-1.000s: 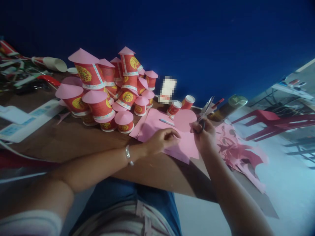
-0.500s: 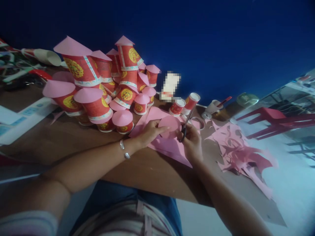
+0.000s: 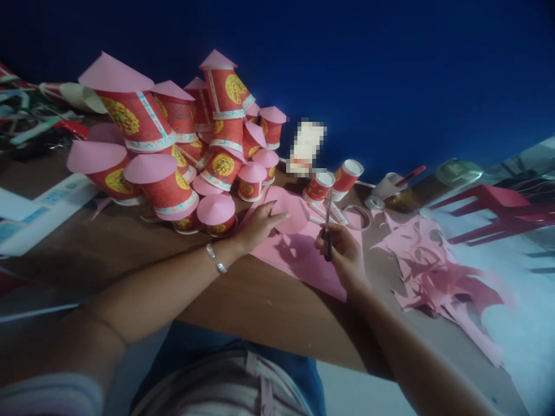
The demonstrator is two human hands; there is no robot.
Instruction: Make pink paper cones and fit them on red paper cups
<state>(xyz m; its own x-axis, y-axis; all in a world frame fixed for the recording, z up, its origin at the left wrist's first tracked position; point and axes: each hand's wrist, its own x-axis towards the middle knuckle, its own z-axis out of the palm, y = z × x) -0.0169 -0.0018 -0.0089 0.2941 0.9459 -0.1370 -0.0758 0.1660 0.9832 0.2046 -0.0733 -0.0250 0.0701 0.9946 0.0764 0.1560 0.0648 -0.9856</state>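
Note:
My left hand pinches the near edge of a round pink paper disc, thumb lying over it and fingers partly hidden behind. The disc hangs just above a larger pink paper sheet and casts a shadow on it. My right hand is closed round the dark handles of a pair of scissors, whose blades point up and away from me. Scissors and disc are apart.
Stacked red paper cups with pink cone tops crowd the left of the table. Behind my hands stand two red cups and a tape roll. Pink paper scraps pile up at right, near a red stool.
My right hand and the scissors have moved away from the disc, to the right and slightly down. The disc has tilted in my left hand. The view has shifted a little.

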